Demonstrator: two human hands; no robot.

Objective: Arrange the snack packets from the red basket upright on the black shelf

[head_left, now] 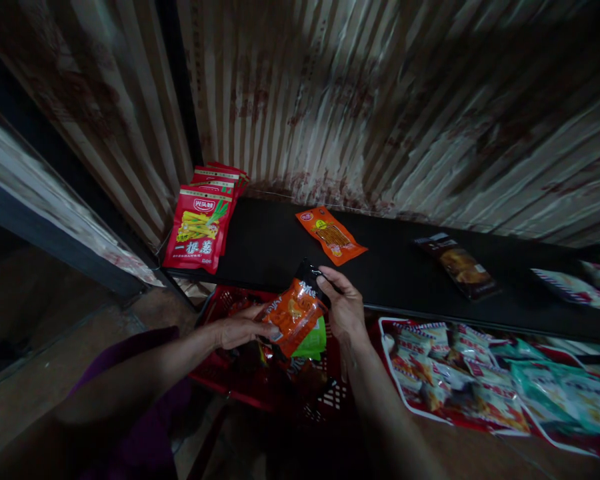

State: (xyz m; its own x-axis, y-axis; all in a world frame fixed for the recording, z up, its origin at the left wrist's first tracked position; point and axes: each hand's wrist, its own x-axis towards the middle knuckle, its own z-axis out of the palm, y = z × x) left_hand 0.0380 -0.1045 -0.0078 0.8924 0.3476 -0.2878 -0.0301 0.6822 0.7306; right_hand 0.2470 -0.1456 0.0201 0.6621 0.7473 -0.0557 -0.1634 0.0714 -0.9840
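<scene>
Orange snack packet point(294, 317) held over the red basket point(260, 390), pinched between both hands: left hand point(240, 329) grips its lower edge, right hand point(344, 307) its dark top end. Green packet point(313, 341) just beneath. Black shelf point(395, 273) runs behind the basket, another orange packet point(331, 235) lying on it.

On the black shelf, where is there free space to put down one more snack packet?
The black shelf is bare between the stack of red packets and the orange packet, and between that packet and the dark packet. The far right end is crowded with pale packets. The lower tray is full.
</scene>
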